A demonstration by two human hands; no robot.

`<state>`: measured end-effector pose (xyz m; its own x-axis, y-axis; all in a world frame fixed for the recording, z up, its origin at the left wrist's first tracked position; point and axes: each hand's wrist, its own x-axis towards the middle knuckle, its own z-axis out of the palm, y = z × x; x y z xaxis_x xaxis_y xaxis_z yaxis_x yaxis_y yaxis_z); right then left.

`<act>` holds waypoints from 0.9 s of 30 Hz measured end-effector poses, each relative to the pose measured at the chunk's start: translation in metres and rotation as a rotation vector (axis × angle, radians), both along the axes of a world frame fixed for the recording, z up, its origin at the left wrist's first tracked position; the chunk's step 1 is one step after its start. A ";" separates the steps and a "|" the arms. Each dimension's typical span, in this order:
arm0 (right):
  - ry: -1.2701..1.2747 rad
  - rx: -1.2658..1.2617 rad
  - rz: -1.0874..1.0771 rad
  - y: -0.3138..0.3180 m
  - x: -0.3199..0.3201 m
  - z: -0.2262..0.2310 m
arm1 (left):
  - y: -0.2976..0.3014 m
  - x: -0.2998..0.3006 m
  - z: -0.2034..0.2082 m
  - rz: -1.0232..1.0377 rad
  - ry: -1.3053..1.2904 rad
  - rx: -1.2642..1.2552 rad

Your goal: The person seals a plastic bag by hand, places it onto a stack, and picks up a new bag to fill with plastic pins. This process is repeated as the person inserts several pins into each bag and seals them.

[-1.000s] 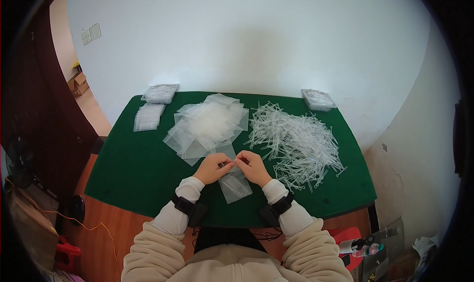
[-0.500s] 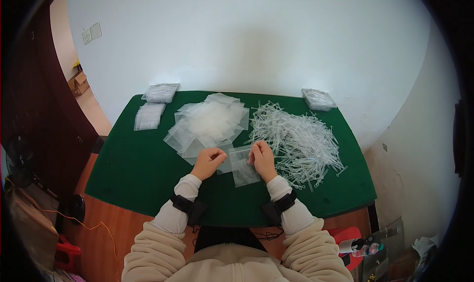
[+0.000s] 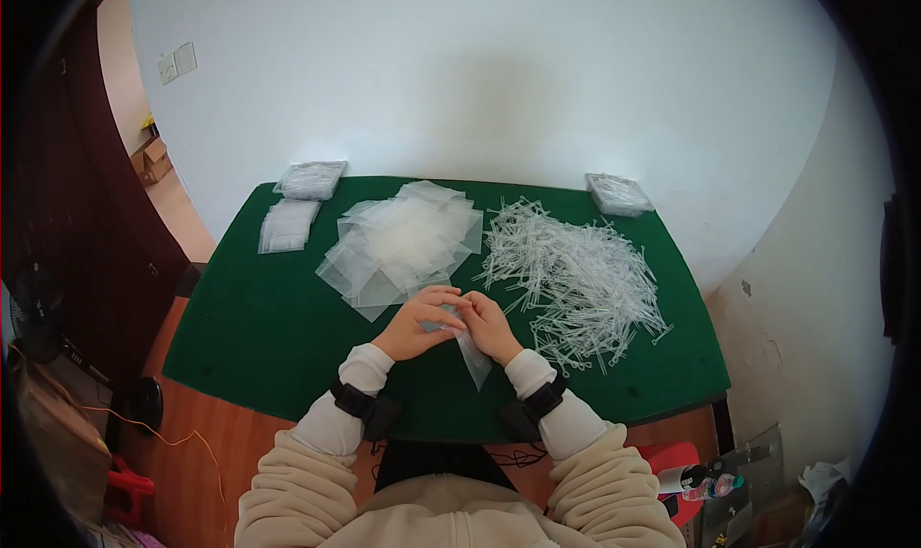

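My left hand (image 3: 414, 324) and my right hand (image 3: 491, 326) meet over the near middle of the green table (image 3: 259, 337). Both pinch the top of one small clear plastic bag (image 3: 472, 352), which hangs down and toward me from the fingers. Just beyond my hands lies a loose heap of clear bags (image 3: 403, 241). To the right of my right hand spreads a pile of thin clear plastic sticks (image 3: 576, 275). Whether a stick is inside the held bag I cannot tell.
Two small stacks of bags lie at the far left, a flat one (image 3: 286, 226) and a bundled one (image 3: 309, 180). Another bundle (image 3: 619, 193) sits at the far right corner. A white wall stands behind the table; a bottle (image 3: 705, 481) lies on the floor at right.
My hands had drawn apart toward the two piles half a second ago; now they have come back together at the near middle, both gripping the clear bag.
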<state>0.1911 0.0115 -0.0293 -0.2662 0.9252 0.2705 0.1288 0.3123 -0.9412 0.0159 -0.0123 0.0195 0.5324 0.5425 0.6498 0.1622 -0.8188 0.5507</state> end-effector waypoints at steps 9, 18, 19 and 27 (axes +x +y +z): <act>0.180 -0.267 0.060 -0.001 0.008 0.013 | -0.012 -0.004 0.010 -0.060 -0.097 -0.617; 0.205 -0.214 0.205 -0.007 0.006 0.014 | -0.004 -0.005 0.000 0.052 0.113 -0.816; 0.148 -0.144 0.213 -0.005 0.006 0.012 | -0.004 -0.004 0.000 0.066 0.115 -0.839; 0.090 -0.156 0.152 0.000 0.007 0.004 | 0.002 -0.004 -0.009 0.121 0.017 -0.735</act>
<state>0.1982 0.0112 -0.0257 -0.3873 0.9085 0.1567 0.0045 0.1718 -0.9851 0.0114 -0.0103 0.0100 0.4479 0.8897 0.0889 0.2409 -0.2159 0.9462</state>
